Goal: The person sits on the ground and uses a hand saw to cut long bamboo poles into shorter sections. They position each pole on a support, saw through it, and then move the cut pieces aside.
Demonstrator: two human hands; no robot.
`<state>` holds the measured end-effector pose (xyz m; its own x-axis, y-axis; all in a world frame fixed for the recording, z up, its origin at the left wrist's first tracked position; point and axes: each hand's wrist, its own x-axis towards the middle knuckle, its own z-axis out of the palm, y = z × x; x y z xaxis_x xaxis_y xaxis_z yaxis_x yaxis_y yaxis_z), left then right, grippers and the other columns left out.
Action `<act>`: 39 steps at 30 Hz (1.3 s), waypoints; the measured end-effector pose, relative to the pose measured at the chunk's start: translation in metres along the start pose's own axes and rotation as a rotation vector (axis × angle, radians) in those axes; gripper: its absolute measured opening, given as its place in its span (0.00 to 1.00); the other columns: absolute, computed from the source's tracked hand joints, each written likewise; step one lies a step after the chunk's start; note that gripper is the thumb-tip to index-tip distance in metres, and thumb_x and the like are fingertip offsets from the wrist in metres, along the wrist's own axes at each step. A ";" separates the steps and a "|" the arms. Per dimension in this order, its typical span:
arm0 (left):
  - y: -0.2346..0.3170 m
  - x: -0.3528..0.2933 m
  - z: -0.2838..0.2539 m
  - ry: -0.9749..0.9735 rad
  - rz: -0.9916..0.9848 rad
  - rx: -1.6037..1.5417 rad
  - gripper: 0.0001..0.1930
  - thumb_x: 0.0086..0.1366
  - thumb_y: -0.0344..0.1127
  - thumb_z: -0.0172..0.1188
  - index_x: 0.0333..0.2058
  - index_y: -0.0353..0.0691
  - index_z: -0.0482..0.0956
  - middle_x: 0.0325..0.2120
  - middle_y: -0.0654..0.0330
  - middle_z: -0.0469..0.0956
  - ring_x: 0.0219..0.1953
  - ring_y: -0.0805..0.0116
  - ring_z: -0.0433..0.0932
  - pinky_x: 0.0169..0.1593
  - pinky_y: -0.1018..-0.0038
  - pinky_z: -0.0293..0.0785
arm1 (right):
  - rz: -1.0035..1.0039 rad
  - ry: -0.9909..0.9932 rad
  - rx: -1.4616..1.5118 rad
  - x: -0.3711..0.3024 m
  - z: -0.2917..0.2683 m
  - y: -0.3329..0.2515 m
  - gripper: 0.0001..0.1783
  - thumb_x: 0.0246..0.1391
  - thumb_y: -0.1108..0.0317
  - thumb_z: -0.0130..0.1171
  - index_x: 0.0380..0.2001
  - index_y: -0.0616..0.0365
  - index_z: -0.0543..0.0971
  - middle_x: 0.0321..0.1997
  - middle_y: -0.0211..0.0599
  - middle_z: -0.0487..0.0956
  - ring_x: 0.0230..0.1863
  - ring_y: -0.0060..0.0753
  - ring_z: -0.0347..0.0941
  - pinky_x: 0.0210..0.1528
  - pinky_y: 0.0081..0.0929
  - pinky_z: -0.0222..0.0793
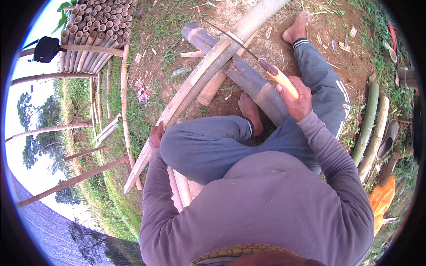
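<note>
My right hand point(296, 96) is closed round the wooden handle point(279, 80) of a long, thin-bladed knife. The knife's blade point(237, 41) crosses a long pale bamboo pole point(257, 22), at the spot where a lighter, split-looking face starts along it. Lower left, my left hand point(156, 134) grips the same bamboo beside my left knee. The pole runs from the top edge down past my left forearm. Beneath it a thick dark bamboo log point(250, 82) slants between my legs, and a shorter pale bamboo piece point(212, 88) shows under the crossing.
Bamboo chips litter the soil around my bare feet point(249, 108). A stack of cut bamboo point(97, 26) stands behind a bamboo fence point(125, 111) at upper left, with a black bag point(46, 49) hanging there. Green bamboo point(367, 124) and an orange sheet point(382, 197) lie at right.
</note>
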<state>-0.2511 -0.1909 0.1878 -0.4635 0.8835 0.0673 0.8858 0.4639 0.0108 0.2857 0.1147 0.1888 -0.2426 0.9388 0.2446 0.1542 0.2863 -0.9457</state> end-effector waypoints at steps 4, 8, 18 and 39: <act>0.001 0.002 -0.001 -0.011 -0.020 -0.008 0.25 0.66 0.33 0.65 0.62 0.57 0.84 0.41 0.55 0.82 0.38 0.51 0.84 0.43 0.55 0.80 | 0.016 -0.022 0.013 0.001 -0.001 0.003 0.16 0.62 0.65 0.73 0.49 0.61 0.85 0.35 0.38 0.85 0.34 0.25 0.81 0.38 0.29 0.76; -0.009 -0.002 0.002 0.027 0.016 -0.082 0.26 0.65 0.31 0.66 0.61 0.58 0.84 0.40 0.56 0.82 0.38 0.52 0.84 0.43 0.56 0.81 | 0.078 -0.052 0.044 0.004 -0.007 0.010 0.15 0.62 0.65 0.73 0.48 0.62 0.85 0.32 0.36 0.83 0.32 0.23 0.79 0.37 0.27 0.75; -0.007 -0.005 0.003 0.088 0.097 -0.093 0.26 0.66 0.27 0.67 0.61 0.56 0.85 0.38 0.57 0.81 0.36 0.55 0.82 0.42 0.59 0.80 | 0.068 -0.108 -0.071 0.023 -0.001 0.005 0.12 0.62 0.66 0.72 0.43 0.62 0.84 0.27 0.36 0.79 0.28 0.21 0.75 0.33 0.28 0.72; 0.000 -0.004 0.007 0.017 -0.007 0.066 0.24 0.66 0.34 0.68 0.62 0.57 0.82 0.44 0.57 0.83 0.44 0.51 0.84 0.46 0.55 0.81 | 0.037 -0.081 -0.104 0.031 0.011 0.002 0.13 0.62 0.64 0.73 0.42 0.61 0.83 0.24 0.40 0.80 0.24 0.26 0.76 0.32 0.30 0.73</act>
<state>-0.2490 -0.1944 0.1809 -0.4688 0.8793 0.0843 0.8789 0.4738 -0.0548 0.2679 0.1425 0.1924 -0.3105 0.9318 0.1881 0.2615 0.2739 -0.9255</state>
